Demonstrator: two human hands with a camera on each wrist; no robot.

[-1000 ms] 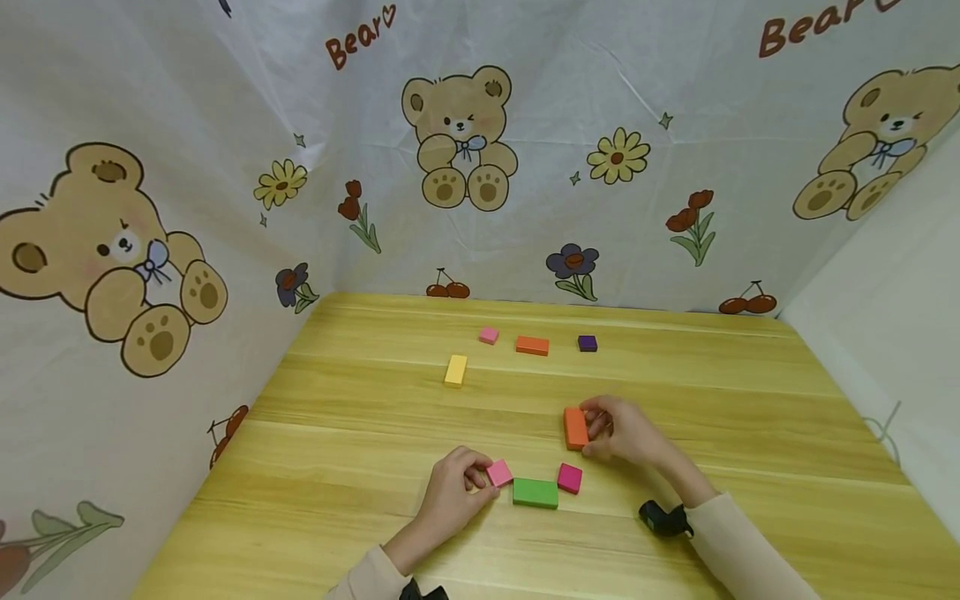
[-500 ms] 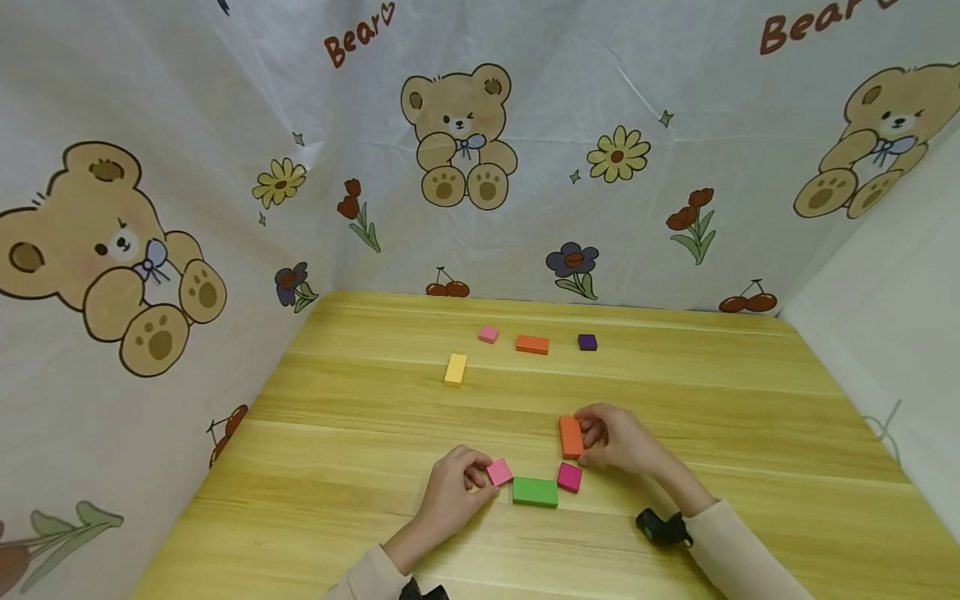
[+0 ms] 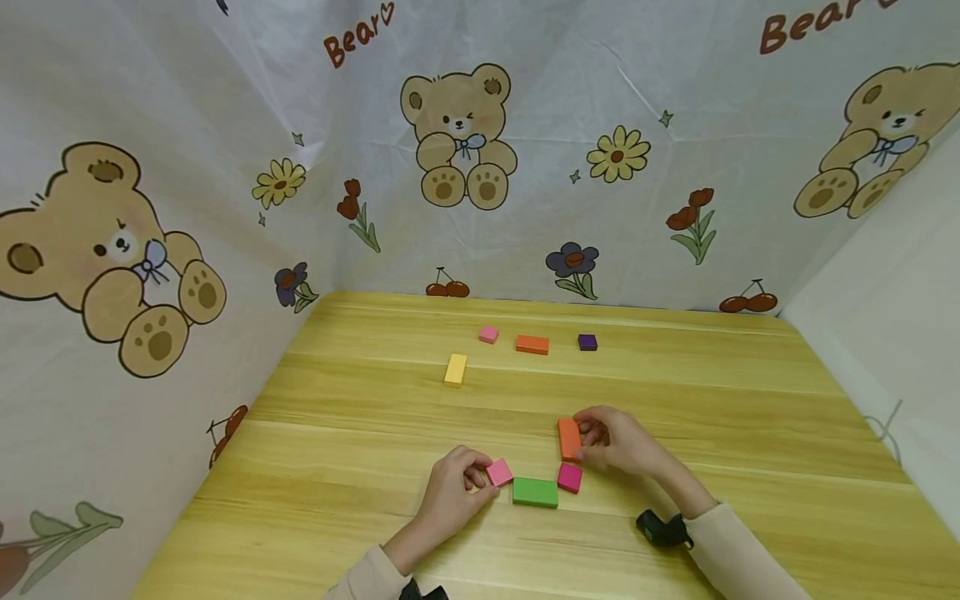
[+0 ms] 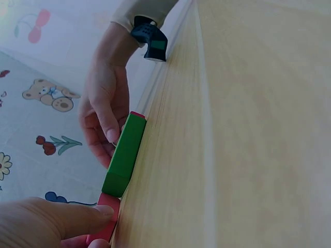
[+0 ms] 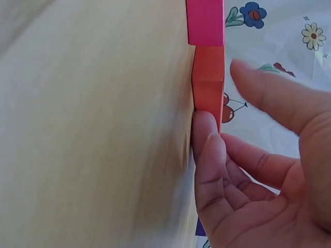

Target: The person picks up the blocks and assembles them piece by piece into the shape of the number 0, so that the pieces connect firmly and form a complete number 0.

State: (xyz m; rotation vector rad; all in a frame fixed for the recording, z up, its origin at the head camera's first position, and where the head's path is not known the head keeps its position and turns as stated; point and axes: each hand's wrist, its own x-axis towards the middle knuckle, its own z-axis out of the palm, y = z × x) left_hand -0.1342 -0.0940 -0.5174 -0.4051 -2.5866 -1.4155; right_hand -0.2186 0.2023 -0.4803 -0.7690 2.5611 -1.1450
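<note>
My left hand (image 3: 453, 492) pinches a small pink block (image 3: 499, 472) between thumb and fingers; the block meets the upper left corner of a green rectangular block (image 3: 536, 492). At the green block's right end lies a magenta block (image 3: 570, 477). Just beyond it an orange rectangular block (image 3: 569, 439) lies lengthwise, its near end at the magenta block. My right hand (image 3: 618, 442) is beside the orange block. In the right wrist view, bent fingers (image 5: 204, 129) touch that orange block (image 5: 208, 82), while the thumb (image 5: 269, 93) stands a little off its side.
Farther back on the wooden table (image 3: 360, 400) lie a yellow block (image 3: 455, 370), another pink block (image 3: 489, 334), a second orange block (image 3: 532, 344) and a dark purple block (image 3: 587, 342). A bear-print cloth (image 3: 540, 225) rises behind the table and along its left.
The orange block has come nearer and slightly left, up to the magenta block, with my right hand moving along. My left hand and the pink, green and magenta blocks stay in place.
</note>
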